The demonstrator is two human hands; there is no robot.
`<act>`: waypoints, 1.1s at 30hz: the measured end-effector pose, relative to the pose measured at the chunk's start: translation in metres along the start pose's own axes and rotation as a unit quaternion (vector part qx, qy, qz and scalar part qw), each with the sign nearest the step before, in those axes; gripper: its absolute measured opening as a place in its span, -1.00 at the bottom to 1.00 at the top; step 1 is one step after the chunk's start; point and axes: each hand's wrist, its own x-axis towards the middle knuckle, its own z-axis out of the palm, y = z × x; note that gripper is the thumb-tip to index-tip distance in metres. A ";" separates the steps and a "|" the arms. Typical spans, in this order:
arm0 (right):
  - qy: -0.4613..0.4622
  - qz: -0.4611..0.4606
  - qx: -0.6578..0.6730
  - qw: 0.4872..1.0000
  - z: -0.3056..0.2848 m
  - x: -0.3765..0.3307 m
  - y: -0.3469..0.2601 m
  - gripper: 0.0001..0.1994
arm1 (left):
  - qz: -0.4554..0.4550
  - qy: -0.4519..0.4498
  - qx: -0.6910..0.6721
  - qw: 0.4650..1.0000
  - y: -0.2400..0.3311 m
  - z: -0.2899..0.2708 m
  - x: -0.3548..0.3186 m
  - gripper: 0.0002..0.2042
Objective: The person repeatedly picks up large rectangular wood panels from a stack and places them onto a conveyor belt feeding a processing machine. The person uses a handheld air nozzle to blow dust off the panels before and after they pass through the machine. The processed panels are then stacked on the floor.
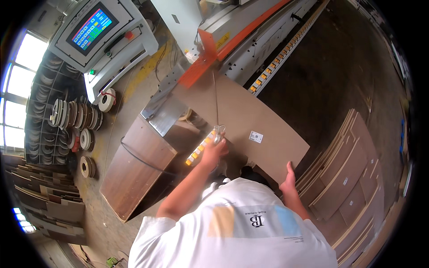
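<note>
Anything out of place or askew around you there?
Two mild oddities: the stacked panels on the right have staggered, uneven edges rather than lying flush, and a dark cable runs in a loose curve across the wooden box. No spill shows, nor obvious damage to the brown board by the right hand.

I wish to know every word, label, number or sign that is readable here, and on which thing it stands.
White T-shirt: dark lettering, upside down in view; I leave it uncopied.
White label on the brown panel: too small to read.
Control screen: text too small.
Yellow sign on the grey-and-orange machine: too small.
Labels on the stacked panels: too small.
</note>
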 end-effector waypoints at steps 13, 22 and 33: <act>0.006 -0.045 -0.041 0.998 0.031 0.049 -0.104 -0.32 | 0.005 -0.058 0.063 0.996 0.043 0.061 0.047 -0.57; -0.089 -0.480 -0.201 0.849 0.102 -0.014 -0.177 -0.53 | -0.055 -0.260 0.318 0.910 0.065 0.071 -0.069 -0.63; -0.356 -0.390 -0.162 0.833 0.165 -0.133 -0.091 -0.87 | -0.035 -0.380 0.302 0.874 0.043 0.022 -0.128 -0.69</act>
